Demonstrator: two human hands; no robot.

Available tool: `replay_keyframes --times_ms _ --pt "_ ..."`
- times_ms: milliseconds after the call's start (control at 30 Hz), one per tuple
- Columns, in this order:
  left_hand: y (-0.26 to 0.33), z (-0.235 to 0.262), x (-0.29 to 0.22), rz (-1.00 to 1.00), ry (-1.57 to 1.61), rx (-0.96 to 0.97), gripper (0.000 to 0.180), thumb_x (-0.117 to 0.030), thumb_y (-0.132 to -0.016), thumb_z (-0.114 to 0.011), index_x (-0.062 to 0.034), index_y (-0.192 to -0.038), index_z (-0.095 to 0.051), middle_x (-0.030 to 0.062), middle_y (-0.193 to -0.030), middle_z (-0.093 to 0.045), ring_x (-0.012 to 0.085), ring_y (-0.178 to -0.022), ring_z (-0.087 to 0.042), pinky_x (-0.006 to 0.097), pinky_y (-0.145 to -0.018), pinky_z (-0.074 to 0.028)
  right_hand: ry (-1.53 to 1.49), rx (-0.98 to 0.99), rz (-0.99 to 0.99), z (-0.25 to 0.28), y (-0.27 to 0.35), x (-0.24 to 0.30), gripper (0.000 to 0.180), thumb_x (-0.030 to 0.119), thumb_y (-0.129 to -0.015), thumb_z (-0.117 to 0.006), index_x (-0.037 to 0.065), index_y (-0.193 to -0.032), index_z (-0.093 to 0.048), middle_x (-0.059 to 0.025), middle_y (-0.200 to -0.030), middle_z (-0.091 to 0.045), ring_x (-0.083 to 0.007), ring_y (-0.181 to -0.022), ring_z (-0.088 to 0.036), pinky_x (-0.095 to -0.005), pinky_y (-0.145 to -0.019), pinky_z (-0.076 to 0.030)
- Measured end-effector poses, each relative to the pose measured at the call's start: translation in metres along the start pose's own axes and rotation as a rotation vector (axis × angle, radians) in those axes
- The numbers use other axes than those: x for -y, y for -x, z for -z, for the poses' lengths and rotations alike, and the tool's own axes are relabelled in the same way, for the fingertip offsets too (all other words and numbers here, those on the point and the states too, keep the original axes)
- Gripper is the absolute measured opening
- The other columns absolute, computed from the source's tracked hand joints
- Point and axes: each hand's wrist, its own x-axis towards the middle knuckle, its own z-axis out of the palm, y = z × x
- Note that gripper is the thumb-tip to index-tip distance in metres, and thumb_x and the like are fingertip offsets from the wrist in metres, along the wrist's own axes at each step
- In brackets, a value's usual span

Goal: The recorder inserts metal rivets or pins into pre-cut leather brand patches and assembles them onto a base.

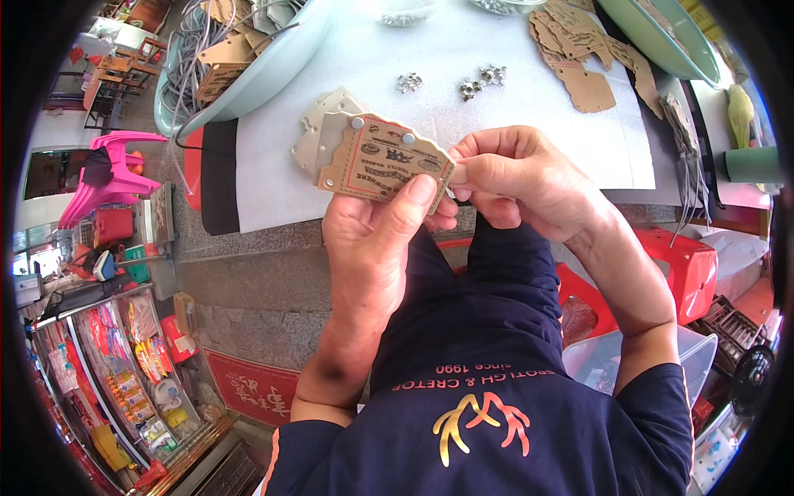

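Note:
My left hand [372,240] grips a brown printed card [385,153] with a wavy edge, thumb on its face and fingers behind. Two round silver studs show along the card's upper edge, and a small hole is near its left corner. My right hand [529,178] is closed in a pinch at the card's right corner. Whatever small piece may be between those fingertips is hidden. Grey-beige shaped pieces [327,132] show just behind the card; I cannot tell whether they are held or lie on the table. Little silver metal parts [471,87] lie in small piles beyond my hands.
A white sheet [281,178] covers the table. At left, a pale teal basin [281,74] holds grey cords and cards. More brown cards [587,87] are stacked at right, near a green basin [662,37] and hanging grey cords [688,157]. A red stool [686,269] stands at right.

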Motion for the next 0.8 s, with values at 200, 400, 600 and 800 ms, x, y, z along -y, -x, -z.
replay_keyframes --times_ms 200,400,600,800 --pt "0.000 -0.001 0.000 0.015 -0.001 0.001 0.025 -0.007 -0.092 -0.061 0.0000 -0.114 -0.055 0.0077 -0.095 -0.066 0.0129 -0.076 -0.064 0.026 -0.067 -0.054 -0.081 0.020 -0.021 -0.001 0.001 -0.002 0.016 0.013 -0.087 -0.062 -0.003 -0.088 -0.062 -0.0119 -0.076 -0.066 -0.0053 -0.049 -0.042 -0.0196 -0.046 -0.034" --pt "0.000 -0.004 0.000 0.002 -0.011 -0.031 0.024 -0.008 -0.091 -0.060 -0.0002 -0.113 -0.056 0.0085 -0.091 -0.064 0.0170 -0.074 -0.061 0.031 -0.065 -0.050 0.157 -0.037 0.214 -0.006 0.004 -0.008 0.017 0.015 -0.091 -0.060 -0.002 -0.096 -0.062 -0.0048 -0.075 -0.067 -0.0024 -0.054 -0.048 -0.0175 -0.048 -0.038" --pt "-0.002 -0.005 0.004 -0.012 0.025 -0.029 0.023 -0.007 -0.092 -0.058 -0.0005 -0.114 -0.056 0.0082 -0.093 -0.064 0.0162 -0.076 -0.061 0.030 -0.066 -0.050 0.240 -0.122 0.245 -0.012 0.008 -0.008 0.018 0.015 -0.093 -0.061 -0.002 -0.096 -0.061 -0.0030 -0.074 -0.066 -0.0009 -0.056 -0.049 -0.0170 -0.049 -0.040" --pt "-0.003 -0.007 0.005 -0.055 0.022 -0.013 0.023 -0.006 -0.093 -0.056 -0.0007 -0.115 -0.055 0.0074 -0.096 -0.064 0.0152 -0.078 -0.060 0.030 -0.067 -0.049 0.147 -0.130 0.271 -0.013 0.006 -0.020 0.017 0.015 -0.093 -0.062 -0.001 -0.096 -0.061 -0.0016 -0.073 -0.065 -0.0007 -0.058 -0.052 -0.0167 -0.050 -0.040"
